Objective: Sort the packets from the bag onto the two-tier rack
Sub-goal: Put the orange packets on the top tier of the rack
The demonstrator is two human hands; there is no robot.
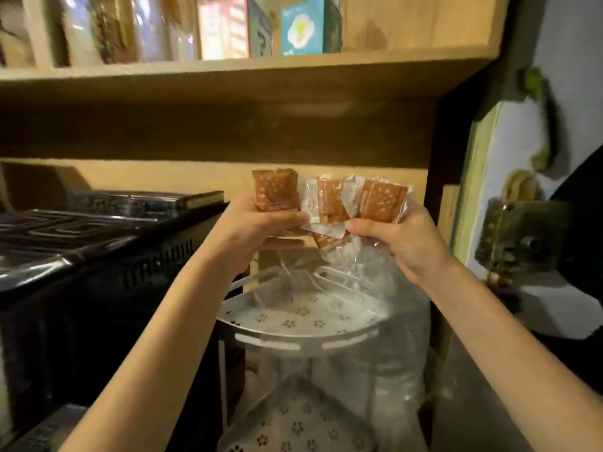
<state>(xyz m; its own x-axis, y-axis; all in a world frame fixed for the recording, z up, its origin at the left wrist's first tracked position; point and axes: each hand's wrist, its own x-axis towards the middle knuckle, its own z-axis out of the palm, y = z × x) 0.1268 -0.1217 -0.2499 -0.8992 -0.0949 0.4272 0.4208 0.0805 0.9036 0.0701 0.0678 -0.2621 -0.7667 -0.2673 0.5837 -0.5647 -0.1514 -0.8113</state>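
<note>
Wooden shelf unit [228, 70] w/ 2 boxes above the hands, print too blurred to read. 1 black appliance [81, 243] left of left hand. 1 white two-tier rack [270, 337] below both hands, 2 perforated trays. 1 clear bag [385, 288] hangs under right hand [401, 243]. 3 brown packets [329, 200]; left hand [261, 226] grips one, right-hand fingers curl round another + bag; middle one sits between the hands; label unreadable.

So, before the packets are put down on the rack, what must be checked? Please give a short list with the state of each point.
1. Left hand grips an orange packet: ok.
2. Right hand grips orange packets and the clear plastic bag: ok.
3. Upper tier of the white perforated rack free of packets: ok.
4. Lower tier free: cannot tell, partly hidden.
5. Bag hangs over the upper tier: not ok.
</note>
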